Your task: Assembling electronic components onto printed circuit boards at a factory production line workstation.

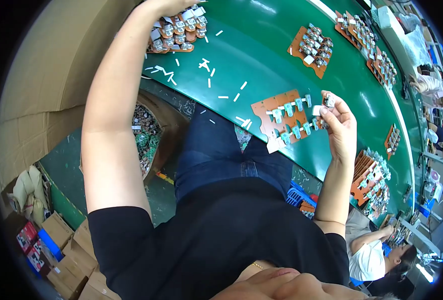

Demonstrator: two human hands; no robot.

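A small silver metal component [329, 100] sits pinched between the fingertips of the right hand [340, 125], raised just above the near edge of the green conveyor belt [281, 75]. Just beside it lies an orange circuit board panel [281, 117] carrying rows of similar silver parts. The left hand [174, 6] reaches far to a stack of orange panels loaded with metal parts [179, 31]; its fingers are cut off by the picture's rim, so their grip cannot be told. Small white strips [206, 65] lie scattered on the belt between the two.
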